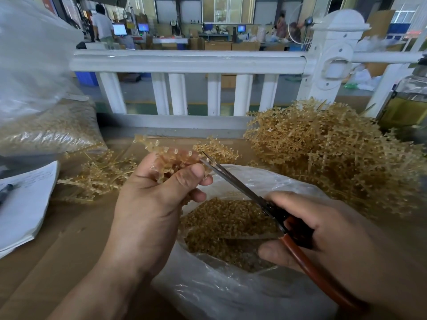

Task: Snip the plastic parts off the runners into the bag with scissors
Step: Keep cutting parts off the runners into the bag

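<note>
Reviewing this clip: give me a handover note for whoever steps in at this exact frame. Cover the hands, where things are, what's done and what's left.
Left hand: grips an amber translucent plastic runner by the mouth of the clear plastic bag.
Right hand: holds the red-handled steel scissors, blade tips at the runner's parts.
Done: a layer of snipped amber parts lies in the bag.
Left: the held runner carries uncut parts, and a big heap of runners waits on the right. A smaller tangle lies on the left; I cannot tell whether it is trimmed.

Scissors [240, 187] apparently against runner [171, 155] over bag [231, 296]
</note>
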